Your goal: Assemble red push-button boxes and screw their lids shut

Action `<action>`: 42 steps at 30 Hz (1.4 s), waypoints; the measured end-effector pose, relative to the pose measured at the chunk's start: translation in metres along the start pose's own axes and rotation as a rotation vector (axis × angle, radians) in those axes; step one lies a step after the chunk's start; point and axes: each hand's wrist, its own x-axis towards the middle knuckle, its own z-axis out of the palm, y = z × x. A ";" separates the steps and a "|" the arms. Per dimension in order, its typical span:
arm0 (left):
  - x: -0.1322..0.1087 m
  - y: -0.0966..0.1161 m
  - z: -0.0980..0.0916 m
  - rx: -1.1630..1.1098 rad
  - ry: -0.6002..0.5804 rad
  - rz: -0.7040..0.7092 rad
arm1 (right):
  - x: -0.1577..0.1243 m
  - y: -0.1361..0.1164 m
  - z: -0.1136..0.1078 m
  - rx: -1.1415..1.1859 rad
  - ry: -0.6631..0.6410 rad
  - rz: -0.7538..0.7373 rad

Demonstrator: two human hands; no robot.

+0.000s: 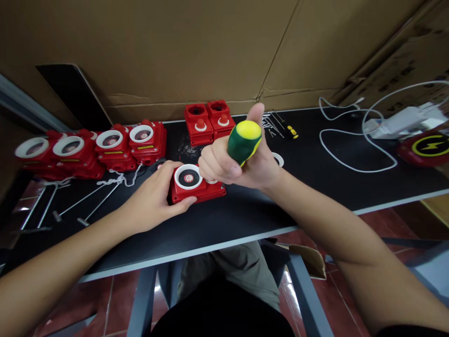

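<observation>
A red alarm box (pixel 196 186) with a white ring and a dark round window lies on the black table (pixel 245 210) in front of me. My left hand (pixel 154 196) grips its left side, thumb along the front edge. My right hand (pixel 235 159) is closed around a screwdriver with a green and yellow handle (pixel 244 140), held upright over the box's right part. The screwdriver's shaft and tip are hidden behind my fingers.
A row of finished red boxes (pixel 94 150) with white rings stands at the left, with small hammers on strings (pixel 84 206) before them. Two open red housings (pixel 208 120) sit at the back. A small screwdriver (pixel 288 127), white cables (pixel 351 140) and a charger lie right. Cardboard walls stand behind.
</observation>
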 end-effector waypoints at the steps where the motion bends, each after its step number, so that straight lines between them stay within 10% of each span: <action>1: 0.000 0.000 0.000 -0.002 -0.001 0.001 | 0.001 -0.001 0.002 0.001 -0.001 -0.021; 6: 0.000 -0.002 0.000 -0.010 -0.005 0.007 | 0.005 0.000 0.006 -0.038 -0.080 -0.110; 26: -0.001 0.002 0.001 -0.008 -0.017 -0.030 | -0.001 -0.001 0.021 -0.149 0.306 -0.062; 42: 0.001 0.003 -0.002 -0.005 -0.016 -0.026 | 0.011 -0.024 0.015 0.142 -0.179 -0.024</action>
